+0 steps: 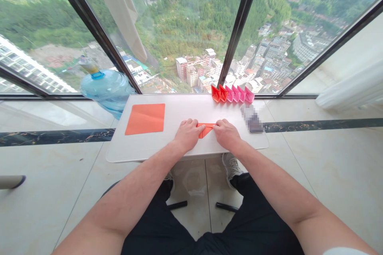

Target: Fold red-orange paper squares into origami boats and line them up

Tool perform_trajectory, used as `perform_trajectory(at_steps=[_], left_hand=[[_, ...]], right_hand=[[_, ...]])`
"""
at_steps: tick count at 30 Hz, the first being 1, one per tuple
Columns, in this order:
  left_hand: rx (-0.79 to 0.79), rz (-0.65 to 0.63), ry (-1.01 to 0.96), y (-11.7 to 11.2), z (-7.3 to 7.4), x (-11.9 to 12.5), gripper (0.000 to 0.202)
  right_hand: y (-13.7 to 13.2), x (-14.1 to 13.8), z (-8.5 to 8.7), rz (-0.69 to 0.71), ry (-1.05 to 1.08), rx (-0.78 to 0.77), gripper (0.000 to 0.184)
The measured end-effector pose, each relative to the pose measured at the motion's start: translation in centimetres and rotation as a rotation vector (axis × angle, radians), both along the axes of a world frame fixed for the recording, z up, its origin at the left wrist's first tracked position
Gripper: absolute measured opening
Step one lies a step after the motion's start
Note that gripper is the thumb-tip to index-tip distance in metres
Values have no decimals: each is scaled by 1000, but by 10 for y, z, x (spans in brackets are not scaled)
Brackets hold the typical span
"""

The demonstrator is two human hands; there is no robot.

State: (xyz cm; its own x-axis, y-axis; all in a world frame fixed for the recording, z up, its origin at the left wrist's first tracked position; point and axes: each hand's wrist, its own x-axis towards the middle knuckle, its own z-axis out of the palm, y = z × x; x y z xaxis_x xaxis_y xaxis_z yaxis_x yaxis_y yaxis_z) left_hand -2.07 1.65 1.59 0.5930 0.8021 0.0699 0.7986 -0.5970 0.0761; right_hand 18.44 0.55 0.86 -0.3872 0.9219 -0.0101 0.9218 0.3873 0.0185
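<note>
A small orange paper piece (206, 130), partly folded into a pointed shape, lies on the white table (140, 151) between my hands. My left hand (188, 134) presses on its left side with curled fingers. My right hand (226, 133) pinches its right edge with fingers closed. Both hands cover much of the paper. A flat stack of orange paper sheets (145, 118) lies to the left, apart from my hands.
Several folded orange and pink paper shapes (232, 94) stand in a row at the table's far edge. A phone (253, 119) lies at the right. A blue water jug (107, 89) lies by the window at the left. My legs are under the table.
</note>
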Motion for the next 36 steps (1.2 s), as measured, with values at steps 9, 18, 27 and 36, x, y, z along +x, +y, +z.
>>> perform_trajectory(at_steps=[9,18,27,36], left_hand=[[54,13,22,-10,-2,5,35],[58,36,-4,-15,-4,9,32],[55,88,-12,-25,-9,15,30],[10,76,-92,-19,-14,14,37]], right_hand=[[-7,-8,2,-104,43,-20,29],[-11,-20,12,-60,-42,-43,35],[-10,-31,16,-2,-69,17,29],[3,-39,8,75,49,-26,26]])
